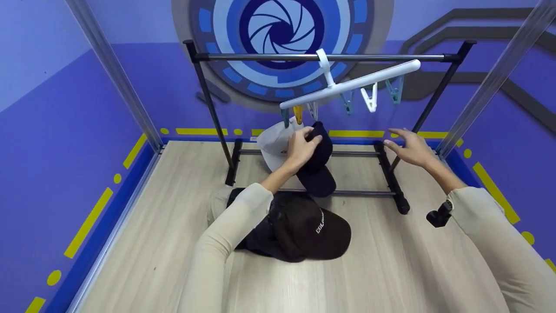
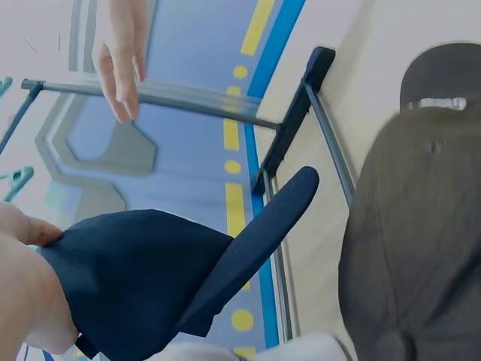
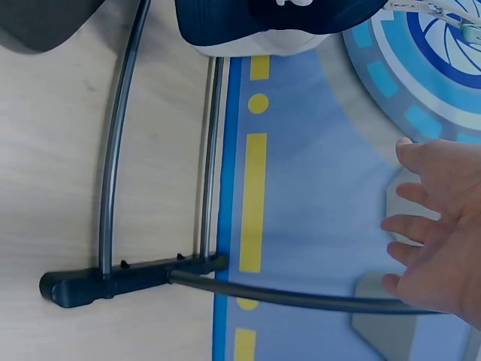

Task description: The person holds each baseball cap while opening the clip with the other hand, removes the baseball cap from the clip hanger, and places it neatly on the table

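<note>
My left hand [image 1: 302, 148] grips a navy cap [image 1: 320, 158] by its crown, under the lower left end of a tilted white clip hanger [image 1: 354, 84]. The cap's brim points down, and in the left wrist view thumb and fingers are at the crown's edge. Just behind it, a light grey cap [image 1: 271, 141] hangs beneath a yellow clip [image 1: 298, 114] and a teal clip [image 1: 285, 117]. Off to the right, my right hand [image 1: 410, 148] is held in the air with fingers spread and holds nothing; the right wrist view shows its palm side.
The hanger hooks over the top rail [image 1: 260, 57] of a black rack. Right of its hook dangle a white clip [image 1: 370, 99] and teal clips [image 1: 395, 90]. On the wooden floor [image 1: 173, 226] in front, a dark brown cap [image 1: 304, 226] lies with other headwear partly hidden under my left sleeve.
</note>
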Action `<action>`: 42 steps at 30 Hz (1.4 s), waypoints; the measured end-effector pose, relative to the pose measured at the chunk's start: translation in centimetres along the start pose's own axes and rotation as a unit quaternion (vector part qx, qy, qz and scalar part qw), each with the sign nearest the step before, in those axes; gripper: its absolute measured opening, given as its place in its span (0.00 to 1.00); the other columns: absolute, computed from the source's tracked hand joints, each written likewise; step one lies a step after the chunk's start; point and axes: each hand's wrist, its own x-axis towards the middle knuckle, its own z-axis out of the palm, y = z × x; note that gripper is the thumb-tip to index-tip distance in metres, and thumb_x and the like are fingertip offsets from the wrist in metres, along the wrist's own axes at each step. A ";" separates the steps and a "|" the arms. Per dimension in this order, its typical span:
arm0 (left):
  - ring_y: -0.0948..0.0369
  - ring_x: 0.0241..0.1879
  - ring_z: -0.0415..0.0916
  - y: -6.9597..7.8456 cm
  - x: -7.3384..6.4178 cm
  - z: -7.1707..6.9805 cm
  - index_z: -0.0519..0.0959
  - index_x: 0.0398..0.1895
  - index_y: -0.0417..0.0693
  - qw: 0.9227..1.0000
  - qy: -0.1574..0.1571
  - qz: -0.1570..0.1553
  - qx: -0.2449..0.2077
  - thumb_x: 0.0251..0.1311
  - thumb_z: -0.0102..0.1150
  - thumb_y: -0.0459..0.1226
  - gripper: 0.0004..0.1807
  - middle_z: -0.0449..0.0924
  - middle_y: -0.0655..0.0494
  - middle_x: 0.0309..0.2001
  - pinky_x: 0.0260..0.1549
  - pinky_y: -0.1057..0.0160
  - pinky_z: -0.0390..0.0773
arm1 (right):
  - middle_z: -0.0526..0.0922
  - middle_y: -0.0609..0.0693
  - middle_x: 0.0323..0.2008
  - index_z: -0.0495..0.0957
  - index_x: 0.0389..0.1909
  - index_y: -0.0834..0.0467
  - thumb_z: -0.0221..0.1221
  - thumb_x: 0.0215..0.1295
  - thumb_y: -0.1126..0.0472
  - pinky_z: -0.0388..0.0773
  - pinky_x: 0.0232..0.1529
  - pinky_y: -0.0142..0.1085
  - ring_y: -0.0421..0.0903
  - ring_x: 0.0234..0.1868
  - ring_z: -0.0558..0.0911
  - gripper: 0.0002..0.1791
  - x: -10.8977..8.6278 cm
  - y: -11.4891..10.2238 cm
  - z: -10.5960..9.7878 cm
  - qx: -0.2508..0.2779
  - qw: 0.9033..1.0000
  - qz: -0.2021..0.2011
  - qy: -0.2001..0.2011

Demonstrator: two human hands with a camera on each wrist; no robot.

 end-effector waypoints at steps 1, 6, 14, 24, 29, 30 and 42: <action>0.57 0.47 0.84 0.2 -0.1 0.1 0.85 0.47 0.42 1.000 -0.004 -0.008 -0.010 0.67 0.63 0.37 0.10 0.89 0.49 0.46 0.49 0.63 0.79 | 0.65 0.75 0.71 0.63 0.72 0.72 0.52 0.79 0.54 0.51 0.72 0.70 0.76 0.76 0.52 0.32 -0.1 0.1 0.0 -0.002 1.000 0.000 0.000; 0.59 0.43 0.82 1.3 -1.1 1.0 0.85 0.46 0.43 0.998 -0.019 -0.039 -0.034 0.65 0.64 0.36 0.09 0.89 0.50 0.43 0.45 0.65 0.78 | 0.67 0.75 0.70 0.65 0.71 0.72 0.54 0.78 0.55 0.54 0.71 0.69 0.76 0.76 0.53 0.30 -0.6 0.7 0.0 -0.007 1.000 -0.001 0.004; 0.60 0.45 0.82 2.4 -3.9 3.2 0.86 0.44 0.44 0.996 -0.036 -0.070 -0.031 0.61 0.66 0.36 0.10 0.88 0.51 0.43 0.50 0.64 0.77 | 0.64 0.77 0.70 0.65 0.71 0.72 0.52 0.79 0.54 0.63 0.67 0.68 0.75 0.69 0.65 0.31 -1.4 1.4 0.4 -0.034 0.999 0.007 -0.008; 0.65 0.44 0.80 1.8 -8.1 5.8 0.85 0.45 0.45 0.988 -0.086 -0.110 -0.061 0.57 0.68 0.35 0.12 0.89 0.52 0.45 0.52 0.66 0.76 | 0.66 0.78 0.68 0.65 0.70 0.73 0.49 0.80 0.52 0.68 0.62 0.67 0.75 0.66 0.70 0.31 -2.1 1.9 1.1 -0.011 1.000 0.004 -0.028; 0.66 0.41 0.80 1.1 -10.2 6.9 0.84 0.43 0.45 0.984 -0.101 -0.124 -0.079 0.58 0.67 0.33 0.09 0.89 0.52 0.43 0.51 0.66 0.76 | 0.65 0.78 0.69 0.64 0.70 0.75 0.49 0.80 0.55 0.59 0.68 0.69 0.76 0.71 0.61 0.30 -2.1 2.3 1.4 0.001 0.999 0.004 -0.038; 0.66 0.41 0.80 0.9 -10.5 7.1 0.84 0.42 0.45 0.983 -0.101 -0.127 -0.081 0.58 0.67 0.33 0.09 0.89 0.52 0.43 0.51 0.66 0.76 | 0.65 0.78 0.69 0.64 0.70 0.75 0.49 0.80 0.56 0.60 0.68 0.69 0.76 0.71 0.61 0.30 -2.0 2.4 1.5 0.001 0.999 0.003 -0.040; 0.68 0.34 0.74 -0.9 -13.1 7.1 0.81 0.39 0.45 0.970 -0.122 -0.182 -0.102 0.53 0.63 0.31 0.09 0.84 0.59 0.34 0.41 0.71 0.74 | 0.79 0.74 0.56 0.68 0.67 0.75 0.53 0.78 0.59 0.75 0.45 0.49 0.55 0.38 0.79 0.27 -2.0 2.7 2.4 -0.010 0.999 -0.035 -0.031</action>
